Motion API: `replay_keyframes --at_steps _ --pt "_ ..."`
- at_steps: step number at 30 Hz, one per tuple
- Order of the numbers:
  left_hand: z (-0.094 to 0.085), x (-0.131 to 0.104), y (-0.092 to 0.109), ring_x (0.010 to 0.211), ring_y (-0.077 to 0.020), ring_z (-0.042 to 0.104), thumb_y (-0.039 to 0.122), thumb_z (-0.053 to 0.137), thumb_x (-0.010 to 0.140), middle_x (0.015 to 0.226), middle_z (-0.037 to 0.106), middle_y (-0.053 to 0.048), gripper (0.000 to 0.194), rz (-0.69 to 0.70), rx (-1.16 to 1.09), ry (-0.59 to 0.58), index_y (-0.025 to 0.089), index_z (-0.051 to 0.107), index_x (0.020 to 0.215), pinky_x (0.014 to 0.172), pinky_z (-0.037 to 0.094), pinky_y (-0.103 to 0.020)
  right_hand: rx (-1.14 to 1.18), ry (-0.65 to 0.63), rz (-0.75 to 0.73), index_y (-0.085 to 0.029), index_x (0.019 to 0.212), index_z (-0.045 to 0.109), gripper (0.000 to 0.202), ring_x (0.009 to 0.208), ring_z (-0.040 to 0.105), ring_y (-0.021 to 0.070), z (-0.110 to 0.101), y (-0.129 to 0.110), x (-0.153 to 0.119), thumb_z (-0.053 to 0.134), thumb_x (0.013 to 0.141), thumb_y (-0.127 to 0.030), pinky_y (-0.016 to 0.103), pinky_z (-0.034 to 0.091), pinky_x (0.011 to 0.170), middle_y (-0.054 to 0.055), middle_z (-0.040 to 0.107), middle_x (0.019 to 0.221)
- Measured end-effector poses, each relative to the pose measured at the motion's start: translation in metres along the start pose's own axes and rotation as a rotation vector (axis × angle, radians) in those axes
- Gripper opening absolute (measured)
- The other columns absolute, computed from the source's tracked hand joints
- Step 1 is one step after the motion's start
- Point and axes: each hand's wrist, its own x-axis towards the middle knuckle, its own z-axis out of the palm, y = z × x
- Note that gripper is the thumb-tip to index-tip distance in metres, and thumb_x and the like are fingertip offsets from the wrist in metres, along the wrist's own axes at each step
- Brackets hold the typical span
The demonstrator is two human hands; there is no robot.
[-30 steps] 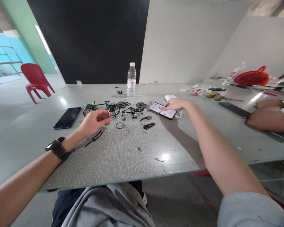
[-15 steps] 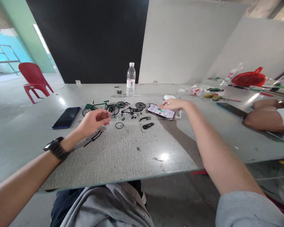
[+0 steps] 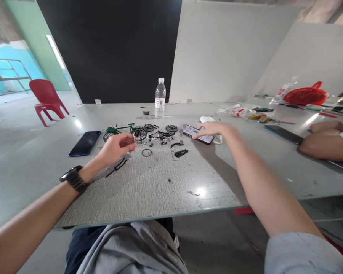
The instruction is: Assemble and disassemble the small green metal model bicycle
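My left hand [image 3: 121, 145], a black watch on its wrist, is held above the table with thumb and fingers pinched together. A small, pale, see-through sliver shows at the fingertips, too small to name. My right hand [image 3: 210, 129] grips a lit smartphone [image 3: 203, 138] lying on the table, thumb along the near edge and fingers at the far edge. Behind my left hand stands a green model bicycle [image 3: 122, 129]. Beside it lie a black bicycle frame [image 3: 161, 134], a spoked wheel [image 3: 172, 129], a thin black ring [image 3: 146, 152], a black fork-shaped part [image 3: 116, 168] and a black flat part [image 3: 181, 153].
A dark phone [image 3: 85, 143] lies at the left. A water bottle [image 3: 160, 99] stands at the back, near the upright panel. At the right are a plastic wrapper [image 3: 238, 110], another phone [image 3: 282, 134], a red bag [image 3: 305, 94] and another person's arm [image 3: 322, 141].
My right hand has shifted from a fingertip over the smartphone's screen to a hold across its edges. The left hand keeps its pinch. The whole view has shifted slightly.
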Motion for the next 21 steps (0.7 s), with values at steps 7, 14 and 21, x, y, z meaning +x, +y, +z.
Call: replay_keyframes --at_steps 7,14,21 --pt "0.000 0.000 0.001 0.077 -0.0179 0.073 0.041 0.075 0.087 0.089 0.075 -0.006 0.027 0.010 -0.024 -0.012 0.018 0.066 0.099 0.074 0.063 -0.033 -0.059 0.069 0.135 -0.024 0.107 0.078 0.067 0.090 0.072 0.0369 0.006 0.008 0.013 0.067 0.074 -0.082 0.045 0.055 0.074 0.018 0.078 0.104" --pt "0.000 -0.001 0.005 0.074 -0.0175 0.072 0.042 0.075 0.087 0.085 0.075 -0.005 0.028 0.005 0.002 -0.017 0.018 0.067 0.101 0.074 0.062 -0.034 -0.086 0.112 0.235 -0.019 0.111 0.074 0.070 0.103 0.070 0.0392 0.009 0.009 0.018 0.063 0.079 -0.081 0.047 0.054 0.084 0.022 0.075 0.117" --pt "-0.001 -0.001 0.005 0.073 -0.0174 0.071 0.041 0.075 0.088 0.083 0.075 -0.005 0.027 0.007 0.005 -0.022 0.018 0.067 0.100 0.074 0.062 -0.034 -0.065 0.171 0.217 -0.020 0.113 0.075 0.070 0.104 0.070 0.0400 0.013 0.013 0.021 0.068 0.075 -0.079 0.047 0.054 0.083 0.022 0.075 0.117"
